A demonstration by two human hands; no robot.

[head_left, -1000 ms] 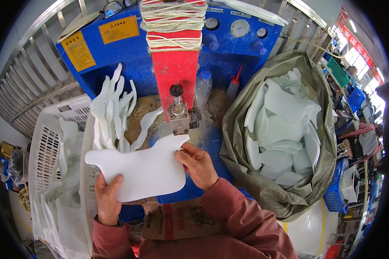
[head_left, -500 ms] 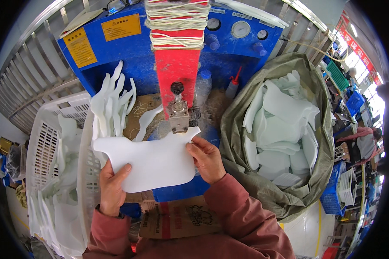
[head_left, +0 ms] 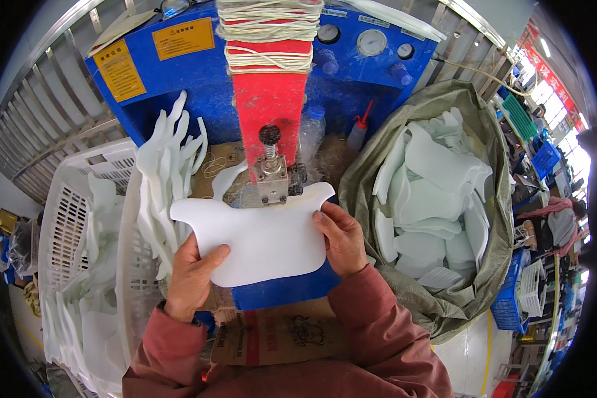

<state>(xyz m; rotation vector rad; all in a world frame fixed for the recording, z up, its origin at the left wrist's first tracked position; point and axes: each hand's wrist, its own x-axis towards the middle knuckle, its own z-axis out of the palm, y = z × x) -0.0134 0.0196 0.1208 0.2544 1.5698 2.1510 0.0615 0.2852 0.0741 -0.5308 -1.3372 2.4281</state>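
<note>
A white foam sheet [head_left: 265, 245] with a curved upper edge and two pointed corners is held level between my hands. At its left lower side my left hand [head_left: 196, 275] grips it, thumb on top and fingers underneath. My right hand [head_left: 340, 239] pinches its right edge near the upper corner. The sheet's upper edge meets the metal head [head_left: 272, 182] of a machine with a red arm [head_left: 268, 113]. Exactly how the edge sits under that head is hidden.
Left stands a white plastic basket [head_left: 66, 219] with pale foam pieces; curved white strips [head_left: 169, 159] lean beside it. At right, a green sack [head_left: 438, 312] holds more foam sheets. Behind are a blue machine housing [head_left: 345, 40] with gauges and a red-tipped bottle [head_left: 357, 132].
The foam sheet has slid to the right under the machine head, both hands moving with it and keeping their grip. The head now meets the sheet nearer the middle of its upper edge.
</note>
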